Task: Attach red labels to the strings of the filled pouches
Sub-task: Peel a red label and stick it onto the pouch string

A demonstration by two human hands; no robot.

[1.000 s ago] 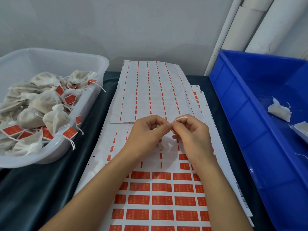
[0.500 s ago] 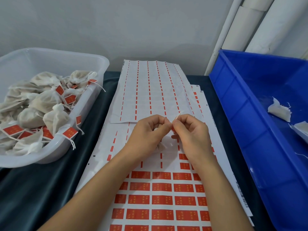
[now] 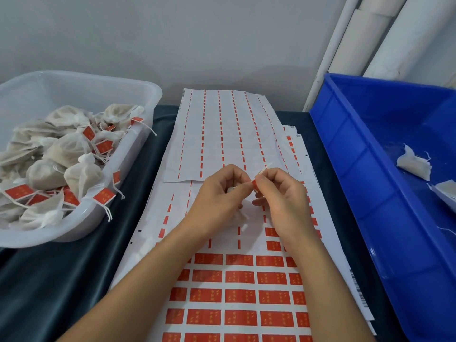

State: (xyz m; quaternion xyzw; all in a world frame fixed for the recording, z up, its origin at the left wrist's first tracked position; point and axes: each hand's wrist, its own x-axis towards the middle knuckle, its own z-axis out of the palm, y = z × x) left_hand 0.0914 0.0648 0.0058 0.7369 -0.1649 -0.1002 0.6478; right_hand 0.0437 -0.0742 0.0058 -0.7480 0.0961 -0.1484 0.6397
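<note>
My left hand (image 3: 218, 197) and my right hand (image 3: 281, 196) meet fingertip to fingertip above the label sheet (image 3: 237, 292). Between them they pinch a small red label (image 3: 254, 185) folded around a white string (image 3: 264, 169), whose end pokes up past my right fingers. A white pouch (image 3: 238, 214) hangs mostly hidden under my left palm. Rows of red labels fill the near part of the sheet; the far part is peeled bare.
A clear tub (image 3: 138, 90) at left holds several pouches (image 3: 66, 149) with red labels on their strings. A blue bin (image 3: 370, 193) at right holds two white pouches (image 3: 414, 165). A used backing sheet (image 3: 222, 134) lies farther back. White pipes (image 3: 370, 33) stand at the back right.
The string end sticking out past my right fingers has shortened and the red label now shows between my fingertips. Both hands have stayed in place.
</note>
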